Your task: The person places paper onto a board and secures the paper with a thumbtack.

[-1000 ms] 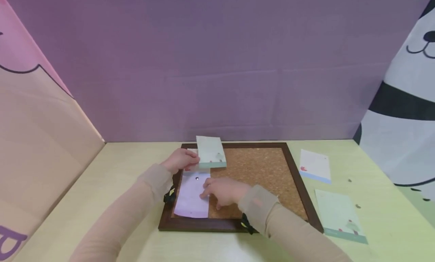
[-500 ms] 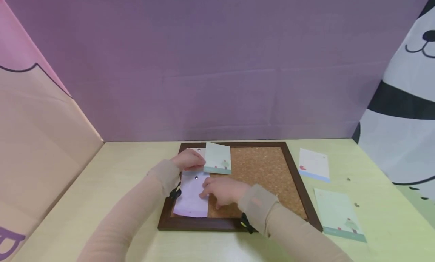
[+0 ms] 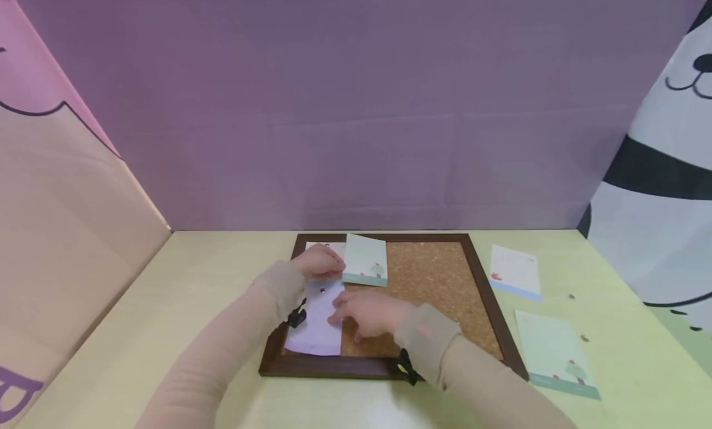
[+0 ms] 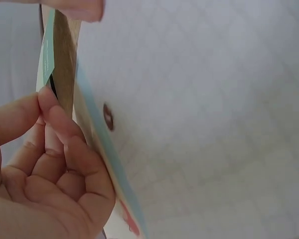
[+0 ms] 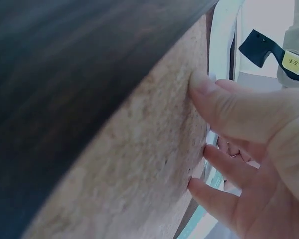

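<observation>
My left hand [image 3: 319, 261] pinches a pale green note sheet [image 3: 365, 261] by its lower left corner, between thumb and index finger in the left wrist view. The sheet is over the upper part of a framed cork board [image 3: 434, 287]. Below it, a lilac sheet [image 3: 314, 330] lies along the board's left side, with a small round pin [image 3: 322, 290] near its top. My right hand [image 3: 369, 311] rests with its fingertips on the cork and by the lilac sheet's right edge, fingers loosely bent. A whitish sheet [image 3: 336, 248] is partly hidden behind the left hand.
Right of the board, a white note with a blue strip [image 3: 516, 271] and another green note [image 3: 556, 348] lie on the table [image 3: 222, 250]. Two small pins, the nearer pin [image 3: 584, 338] among them, lie beside these notes. A dark wooden frame [image 3: 334, 368] edges the board.
My left hand has moved to the right with the green note, which has come off the left column of sheets onto the cork's upper middle. The right hand has stayed in place.
</observation>
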Available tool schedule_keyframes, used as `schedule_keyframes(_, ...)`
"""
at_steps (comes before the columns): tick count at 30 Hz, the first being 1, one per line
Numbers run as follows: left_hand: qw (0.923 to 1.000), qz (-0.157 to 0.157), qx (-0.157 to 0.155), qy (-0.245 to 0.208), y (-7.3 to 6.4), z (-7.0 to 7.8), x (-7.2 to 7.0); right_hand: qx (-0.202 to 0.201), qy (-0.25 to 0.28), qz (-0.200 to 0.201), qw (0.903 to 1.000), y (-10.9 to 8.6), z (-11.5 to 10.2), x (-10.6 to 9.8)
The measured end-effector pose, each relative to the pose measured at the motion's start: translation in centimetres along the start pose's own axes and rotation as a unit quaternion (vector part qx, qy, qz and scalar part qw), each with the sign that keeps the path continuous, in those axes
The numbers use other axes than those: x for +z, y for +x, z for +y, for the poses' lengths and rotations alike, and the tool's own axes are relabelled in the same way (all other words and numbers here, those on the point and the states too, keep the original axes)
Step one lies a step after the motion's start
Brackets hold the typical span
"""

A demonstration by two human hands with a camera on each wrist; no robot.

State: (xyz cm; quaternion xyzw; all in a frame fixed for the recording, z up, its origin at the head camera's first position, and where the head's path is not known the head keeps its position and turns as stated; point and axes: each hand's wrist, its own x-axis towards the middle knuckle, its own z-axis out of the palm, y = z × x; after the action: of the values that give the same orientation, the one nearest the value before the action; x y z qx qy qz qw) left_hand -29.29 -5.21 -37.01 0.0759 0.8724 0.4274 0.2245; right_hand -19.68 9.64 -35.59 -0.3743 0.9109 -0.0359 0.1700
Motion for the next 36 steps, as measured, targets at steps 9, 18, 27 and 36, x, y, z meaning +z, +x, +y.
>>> schedule_keyframes(9, 0.9995, -0.003, 0.02, 0.024, 0.2, 0.1, 0.9, -0.065, 0.054, 0.058, 0.9948, -1.0, 2.1, 0.2)
schedule_keyframes(18, 0.9949, -0.004, 0.008, 0.101, 0.4, 0.9, 1.3, 0.023, 0.076, 0.114, 0.9903, -1.8, 5.3, 0.0)
schedule_keyframes(27, 0.9935, 0.013, 0.001, 0.113, 0.6, 0.4, 1.7, 0.079, 0.032, 0.166, 0.9825, -2.3, 6.9, 0.8)
schedule_keyframes(36, 0.9925, 0.004, -0.009, 0.122, 0.1, 0.8, 1.6, 0.116, 0.037, 0.149, 0.9812, -2.4, 7.2, 0.8)
